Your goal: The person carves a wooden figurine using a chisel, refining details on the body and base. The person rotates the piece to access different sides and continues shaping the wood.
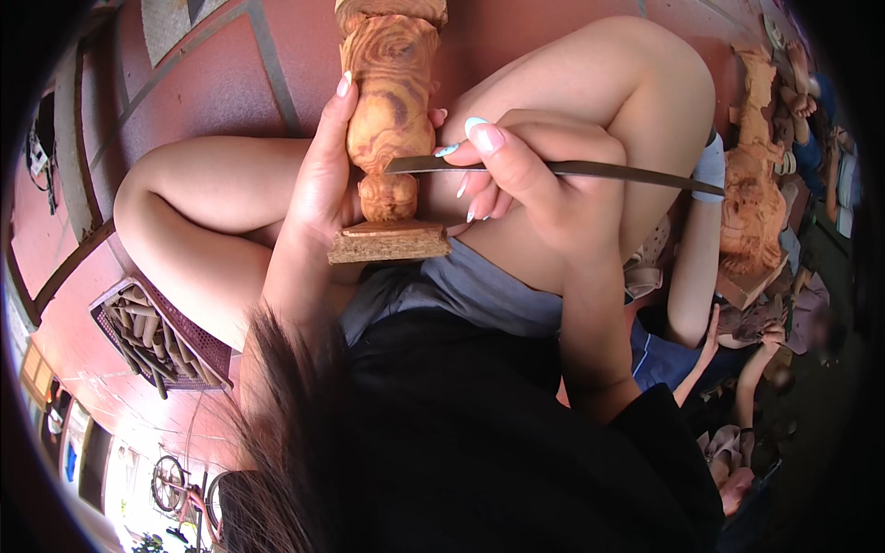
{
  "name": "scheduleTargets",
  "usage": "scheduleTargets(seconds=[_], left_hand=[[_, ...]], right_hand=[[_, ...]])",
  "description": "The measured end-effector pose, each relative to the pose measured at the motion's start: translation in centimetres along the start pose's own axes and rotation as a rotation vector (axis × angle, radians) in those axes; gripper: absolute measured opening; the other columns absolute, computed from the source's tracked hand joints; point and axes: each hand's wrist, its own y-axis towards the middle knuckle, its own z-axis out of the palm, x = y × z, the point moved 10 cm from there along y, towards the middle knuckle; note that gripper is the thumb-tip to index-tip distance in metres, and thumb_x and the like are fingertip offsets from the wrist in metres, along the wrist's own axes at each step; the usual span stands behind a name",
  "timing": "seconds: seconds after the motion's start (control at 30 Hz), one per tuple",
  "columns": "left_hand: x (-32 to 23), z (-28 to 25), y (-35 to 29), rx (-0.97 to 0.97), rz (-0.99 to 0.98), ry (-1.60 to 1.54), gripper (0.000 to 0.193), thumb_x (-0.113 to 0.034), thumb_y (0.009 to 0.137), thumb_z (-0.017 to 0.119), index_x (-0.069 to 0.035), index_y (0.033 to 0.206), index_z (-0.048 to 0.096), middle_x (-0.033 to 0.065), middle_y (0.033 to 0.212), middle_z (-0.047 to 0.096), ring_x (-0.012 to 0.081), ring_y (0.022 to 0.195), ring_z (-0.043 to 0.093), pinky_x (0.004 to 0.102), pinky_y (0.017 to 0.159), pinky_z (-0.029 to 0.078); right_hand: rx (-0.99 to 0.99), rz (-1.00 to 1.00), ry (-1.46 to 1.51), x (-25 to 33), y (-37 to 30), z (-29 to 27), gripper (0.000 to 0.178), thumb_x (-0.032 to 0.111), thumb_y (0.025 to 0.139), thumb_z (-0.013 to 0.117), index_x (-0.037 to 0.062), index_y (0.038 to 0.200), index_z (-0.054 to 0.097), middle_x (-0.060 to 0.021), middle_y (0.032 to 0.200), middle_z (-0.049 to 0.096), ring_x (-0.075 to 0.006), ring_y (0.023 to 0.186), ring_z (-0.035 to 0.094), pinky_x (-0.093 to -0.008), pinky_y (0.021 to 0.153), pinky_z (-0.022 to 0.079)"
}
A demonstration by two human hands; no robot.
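Observation:
A carved wooden piece [392,101] with swirling grain stands between my bent legs; it narrows to a round knob above a square, rough-edged base. My left hand [323,184] is wrapped around its side, thumb up along the wood and fingertips showing on the far side. In my right hand [562,166] is a long, thin, flat dark metal tool [636,172] with a slanted tip, perhaps a file or carving blade. The tip meets the narrow neck just above the knob. Part of the right fingers lies behind the tool, close to the wood.
A purple plastic basket [217,355] of several wooden-handled tools sits on the red tiled floor [207,92] at left. To the right, another person works by a larger wooden carving [749,203]. More people sit along the right rim. A bicycle [189,498] stands at lower left.

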Motion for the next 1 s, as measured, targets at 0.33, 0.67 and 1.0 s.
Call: scheduleTargets(seconds=[0.33,0.67,1.0], left_hand=[[-0.18,-0.22,0.02,-0.005,-0.002,0.087,0.067,-0.056,0.099,0.039,0.001,0.134,0.046,0.0194,0.112,0.063,0.0285,0.101,0.065,0.0391,0.092,0.053],[-0.1,-0.24,0.03,0.012,-0.003,0.101,0.067,-0.056,0.098,0.041,0.001,0.133,0.047,0.0192,0.112,0.064,0.0264,0.102,0.065,0.0384,0.092,0.053],[-0.27,0.21,0.06,0.043,0.022,0.093,0.067,-0.055,0.097,0.043,0.002,0.131,0.047,0.0205,0.112,0.063,0.0267,0.104,0.065,0.0396,0.09,0.055]], right_hand=[[0.031,-0.04,-0.024,0.2,0.45,0.42,0.028,0.019,0.092,0.066,-0.0018,0.075,0.071,-0.0046,0.057,0.061,-0.0079,0.047,0.058,-0.0194,0.043,0.044],[0.061,0.031,-0.045,0.0,0.38,0.54,0.027,0.019,0.093,0.066,-0.002,0.076,0.072,-0.0047,0.058,0.061,-0.0082,0.048,0.058,-0.0189,0.043,0.044],[0.047,0.089,-0.04,-0.16,0.3,0.3,0.027,0.018,0.093,0.065,-0.001,0.075,0.072,-0.0041,0.056,0.061,-0.0079,0.045,0.056,-0.0196,0.043,0.043]])
